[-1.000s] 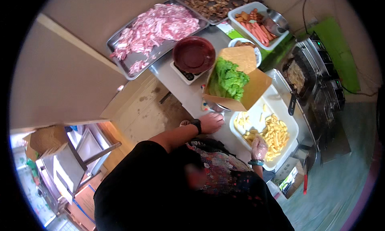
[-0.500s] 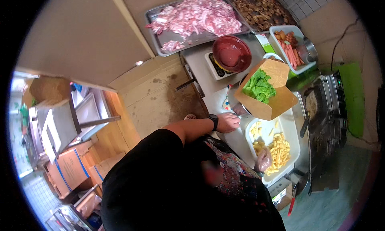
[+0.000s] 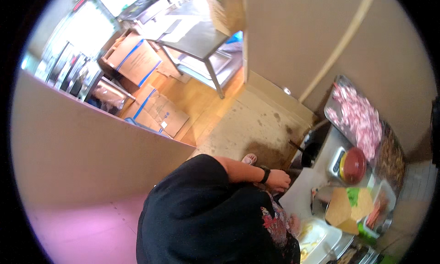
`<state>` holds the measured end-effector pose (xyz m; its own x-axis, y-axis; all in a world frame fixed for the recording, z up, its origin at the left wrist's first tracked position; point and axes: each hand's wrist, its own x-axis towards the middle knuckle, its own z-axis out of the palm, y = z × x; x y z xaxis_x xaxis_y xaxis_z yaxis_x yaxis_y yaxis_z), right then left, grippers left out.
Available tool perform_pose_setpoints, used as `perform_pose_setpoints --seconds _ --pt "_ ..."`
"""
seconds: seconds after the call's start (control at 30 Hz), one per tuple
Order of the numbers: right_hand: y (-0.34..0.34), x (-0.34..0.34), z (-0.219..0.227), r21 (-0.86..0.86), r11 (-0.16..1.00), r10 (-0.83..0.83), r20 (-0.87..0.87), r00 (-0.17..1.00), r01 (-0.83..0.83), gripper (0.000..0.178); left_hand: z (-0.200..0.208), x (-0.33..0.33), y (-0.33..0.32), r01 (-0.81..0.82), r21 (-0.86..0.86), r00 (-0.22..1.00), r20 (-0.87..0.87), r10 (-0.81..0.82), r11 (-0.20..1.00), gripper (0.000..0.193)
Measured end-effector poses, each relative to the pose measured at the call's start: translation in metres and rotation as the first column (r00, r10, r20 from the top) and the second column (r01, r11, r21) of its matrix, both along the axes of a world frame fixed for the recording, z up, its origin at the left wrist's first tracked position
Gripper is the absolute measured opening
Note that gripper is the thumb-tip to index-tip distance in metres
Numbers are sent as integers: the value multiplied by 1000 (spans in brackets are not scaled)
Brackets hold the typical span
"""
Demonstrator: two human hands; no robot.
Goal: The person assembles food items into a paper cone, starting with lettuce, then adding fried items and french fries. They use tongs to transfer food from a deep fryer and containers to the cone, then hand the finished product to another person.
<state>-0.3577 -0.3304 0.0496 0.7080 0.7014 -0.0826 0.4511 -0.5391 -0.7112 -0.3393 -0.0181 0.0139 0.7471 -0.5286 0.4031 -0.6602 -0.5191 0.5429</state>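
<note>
Oddly, I see my left hand (image 3: pixel 278 181), black band at the wrist, resting loosely curled and holding nothing I can make out on the near-left edge of the grey metal counter (image 3: pixel 302 190), as if bracing, with the open brown cardboard box of green lettuce (image 3: pixel 349 205) further right, my right hand hidden.

I count one hand (image 3: pixel 278 180), one red bowl (image 3: pixel 354 165), one meat tray (image 3: pixel 357 115), three floor boxes (image 3: pixel 135 62), one steel table (image 3: pixel 197 37)
</note>
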Motion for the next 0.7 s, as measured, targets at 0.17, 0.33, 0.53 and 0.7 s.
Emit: perform_pose_setpoints --seconds 0.17,0.33,0.53,0.7 --pt "96 31 15 197 949 142 432 891 -247 21 -11 -66 81 -450 12 890 -77 450 893 18" --pt "197 45 29 212 936 238 209 948 -282 18 -14 -120 143 -681 14 715 -200 670 732 16" --pt "337 43 58 -3 823 567 66 821 -568 23 -27 -165 212 -750 126 581 -344 738 649 20" --pt "427 26 69 -21 776 630 41 775 -630 27 -34 -201 281 -845 85 465 -370 804 528 20"
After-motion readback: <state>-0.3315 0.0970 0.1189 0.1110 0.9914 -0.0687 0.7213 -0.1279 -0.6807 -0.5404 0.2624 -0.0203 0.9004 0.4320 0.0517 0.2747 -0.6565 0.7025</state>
